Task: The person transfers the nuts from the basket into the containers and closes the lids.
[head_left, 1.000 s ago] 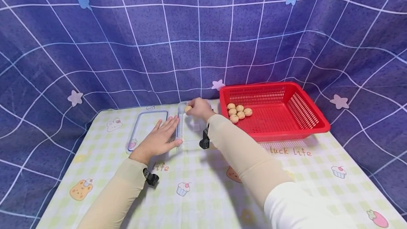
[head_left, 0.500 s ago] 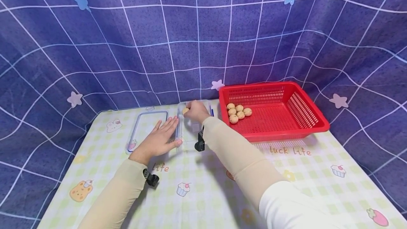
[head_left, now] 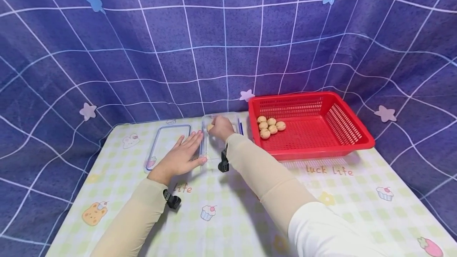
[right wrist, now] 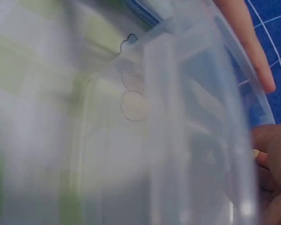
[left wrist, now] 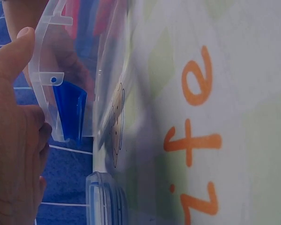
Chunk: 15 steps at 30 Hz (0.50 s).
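Low inside a clear plastic box (head_left: 213, 153), my right hand (head_left: 223, 127) pinches a walnut (head_left: 210, 128). Most of that walnut is hidden behind the fingers. My left hand (head_left: 181, 157) lies with straight, spread fingers against the box's left rim, its thumb touching the near left corner. In the left wrist view a blue clip (left wrist: 71, 110) hangs from the box's side by that hand. The right wrist view shows the clear wall (right wrist: 164, 140) of the box up close and blurred.
A clear lid (head_left: 157, 146) with a blue seal lies flat to the left, partly under the left hand. Right of the box stands a red perforated basket (head_left: 307, 130), with several walnuts (head_left: 265, 134) gathered at its left end. A curtain (head_left: 228, 62) hangs behind the table.
My right hand has shifted slightly left and lower into the box, with the walnut still in its fingers. The left hand has stayed in place at the rim.
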{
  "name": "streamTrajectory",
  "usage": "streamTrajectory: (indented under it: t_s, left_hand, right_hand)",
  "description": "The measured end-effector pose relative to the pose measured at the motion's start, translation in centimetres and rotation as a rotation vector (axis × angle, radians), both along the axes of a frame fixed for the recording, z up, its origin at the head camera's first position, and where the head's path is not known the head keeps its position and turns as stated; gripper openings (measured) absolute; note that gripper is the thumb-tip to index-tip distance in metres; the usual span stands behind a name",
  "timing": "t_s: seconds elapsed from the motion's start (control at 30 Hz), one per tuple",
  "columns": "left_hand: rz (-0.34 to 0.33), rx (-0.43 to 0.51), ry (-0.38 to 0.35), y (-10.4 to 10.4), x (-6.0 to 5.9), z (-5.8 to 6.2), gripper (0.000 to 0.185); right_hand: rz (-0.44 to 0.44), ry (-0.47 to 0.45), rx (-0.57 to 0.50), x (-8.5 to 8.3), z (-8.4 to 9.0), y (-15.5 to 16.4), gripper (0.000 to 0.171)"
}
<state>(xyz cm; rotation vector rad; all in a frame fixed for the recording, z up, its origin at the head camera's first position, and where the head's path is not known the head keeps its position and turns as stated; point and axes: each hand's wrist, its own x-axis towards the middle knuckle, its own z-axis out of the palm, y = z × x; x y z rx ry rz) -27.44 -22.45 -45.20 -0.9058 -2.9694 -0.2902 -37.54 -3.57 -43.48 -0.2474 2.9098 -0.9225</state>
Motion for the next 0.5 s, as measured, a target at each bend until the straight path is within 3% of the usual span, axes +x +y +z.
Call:
streamTrajectory:
  t_s: [0.3, 0.5]
  left_hand:
    - [0.002, -0.006, -0.007, 0.0, 0.0, -0.2, 0.088]
    - [0.000, -0.002, -0.002, -0.1, -0.1, -0.3, 0.089]
  right_hand:
    - [-0.022, 0.016, 0.019, -0.4, -1.4, -0.8, 0.036]
    - [-0.037, 0.020, 0.022, -0.5, -1.7, -1.1, 0.024]
